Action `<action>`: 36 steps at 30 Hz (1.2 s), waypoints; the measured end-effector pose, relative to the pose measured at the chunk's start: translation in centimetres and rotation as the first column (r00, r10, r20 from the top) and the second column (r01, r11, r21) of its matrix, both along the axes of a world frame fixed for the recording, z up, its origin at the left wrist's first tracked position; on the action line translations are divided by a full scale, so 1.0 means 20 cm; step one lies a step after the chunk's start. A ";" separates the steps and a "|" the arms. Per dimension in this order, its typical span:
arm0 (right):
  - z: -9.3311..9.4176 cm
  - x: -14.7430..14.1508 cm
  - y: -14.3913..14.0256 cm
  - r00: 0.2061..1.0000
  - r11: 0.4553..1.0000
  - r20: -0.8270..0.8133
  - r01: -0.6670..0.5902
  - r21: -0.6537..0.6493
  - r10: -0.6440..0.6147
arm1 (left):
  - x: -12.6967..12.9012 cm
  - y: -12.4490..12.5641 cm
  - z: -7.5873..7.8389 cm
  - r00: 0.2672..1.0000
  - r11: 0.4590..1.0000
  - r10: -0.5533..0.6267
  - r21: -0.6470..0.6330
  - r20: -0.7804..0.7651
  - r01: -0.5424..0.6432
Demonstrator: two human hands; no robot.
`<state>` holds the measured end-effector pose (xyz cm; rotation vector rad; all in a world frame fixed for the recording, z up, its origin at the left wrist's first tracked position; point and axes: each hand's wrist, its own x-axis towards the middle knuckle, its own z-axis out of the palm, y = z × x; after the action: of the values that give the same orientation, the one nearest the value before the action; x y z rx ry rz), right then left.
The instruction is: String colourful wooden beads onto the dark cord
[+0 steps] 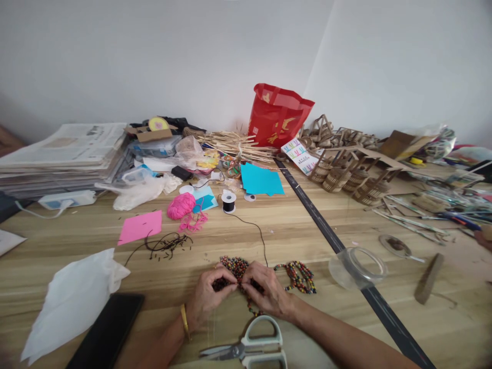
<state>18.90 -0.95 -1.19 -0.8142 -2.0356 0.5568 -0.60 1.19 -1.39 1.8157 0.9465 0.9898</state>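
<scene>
A pile of small multicoloured wooden beads [235, 266] lies on a light wooden table [292, 225], close to the near edge. Both hands rest on the beads with fingertips meeting over them. The left hand [209, 300], wearing a gold bangle at the wrist, pinches a few beads between thumb and fingers. The right hand [269, 292] is curled narrow, fingertips pressed against the same cluster; what exactly it grips cannot be told.

Just right of the beads lies a finished beaded strand [298, 275], looped. A thin black cord [255, 230] runs from the beads away to a small black thread spool [228, 201]. Nearer than the beads, at the table edge, lie grey-handled scissors [249, 348]. Right of the beads sits a clear round plastic lid [357, 266] on a dark strip that crosses the table. Left of the beads are scattered black cord scraps [167, 243], a pink paper sheet [140, 226], and a white plastic bag [73, 300] beside a black phone [109, 330]. Beyond the spool are pink yarn [181, 206], blue paper [261, 180] and a red bag [277, 115] against the wall.
</scene>
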 end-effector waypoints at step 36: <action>-0.02 0.01 0.01 0.999 0.999 0.009 -0.049 0.021 0.048 | 0.00 0.00 -0.02 0.999 1.000 -0.029 0.010 0.033 0.028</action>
<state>19.02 -0.78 -1.62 -0.7572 -2.0701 0.5585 -0.51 1.25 -1.70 1.8105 0.8950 1.0051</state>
